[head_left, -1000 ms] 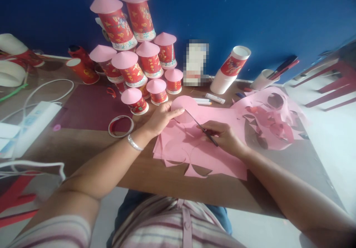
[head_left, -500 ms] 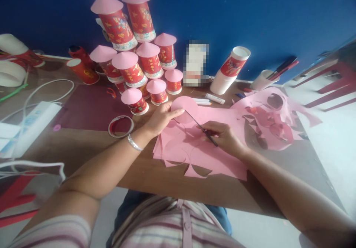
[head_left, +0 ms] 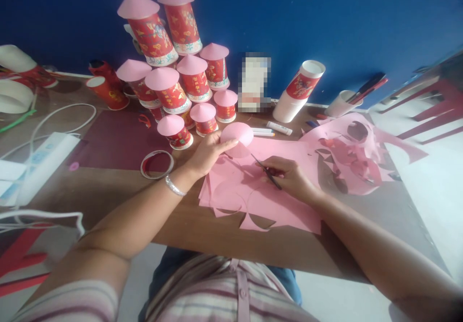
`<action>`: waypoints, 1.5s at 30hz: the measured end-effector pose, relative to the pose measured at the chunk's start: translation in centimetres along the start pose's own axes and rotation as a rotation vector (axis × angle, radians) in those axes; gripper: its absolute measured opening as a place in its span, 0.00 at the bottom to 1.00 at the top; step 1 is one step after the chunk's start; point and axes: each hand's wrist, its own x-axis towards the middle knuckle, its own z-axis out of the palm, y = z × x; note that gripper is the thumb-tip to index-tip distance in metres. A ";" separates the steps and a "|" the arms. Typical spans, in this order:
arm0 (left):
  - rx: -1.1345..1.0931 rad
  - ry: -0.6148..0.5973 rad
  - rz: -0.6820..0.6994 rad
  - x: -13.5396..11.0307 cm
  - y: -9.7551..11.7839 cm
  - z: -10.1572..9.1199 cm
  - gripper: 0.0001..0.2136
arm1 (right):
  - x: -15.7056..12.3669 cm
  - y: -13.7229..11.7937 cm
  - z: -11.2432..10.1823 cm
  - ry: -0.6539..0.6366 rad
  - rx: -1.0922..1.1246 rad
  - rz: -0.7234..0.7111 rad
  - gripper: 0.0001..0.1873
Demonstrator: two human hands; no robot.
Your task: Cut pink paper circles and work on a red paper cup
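Note:
My left hand [head_left: 212, 151] pinches a round pink paper disc [head_left: 237, 135] by its near left edge, thumb on top. A slit line runs across the disc from near its middle toward the lower right edge. In my right hand [head_left: 285, 173] are scissors [head_left: 269, 173], their dark blades pointing up and left with the tips at the disc's edge. Below both hands lie stacked pink paper sheets [head_left: 285, 211] with drawn circles and cut-out curves. Behind my left hand stand several red paper lanterns [head_left: 195, 83] with pink cone tops.
Pink paper scraps [head_left: 361, 163] heap at the right. A glue stick [head_left: 279, 128], markers [head_left: 263, 132] and a white-and-red paper cup stack [head_left: 298, 93] stand or lie at the back. A tape roll [head_left: 156, 164], a power strip [head_left: 39, 167] and cables occupy the left.
The scissors have drawn back from the disc's middle to its edge, leaving a visible cut line. The disc has shifted slightly left and bends a little more.

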 end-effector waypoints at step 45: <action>0.124 0.062 -0.001 -0.1 -0.9 -0.4 0.16 | -0.8 -5.0 3.9 -0.315 -1.151 -0.307 0.17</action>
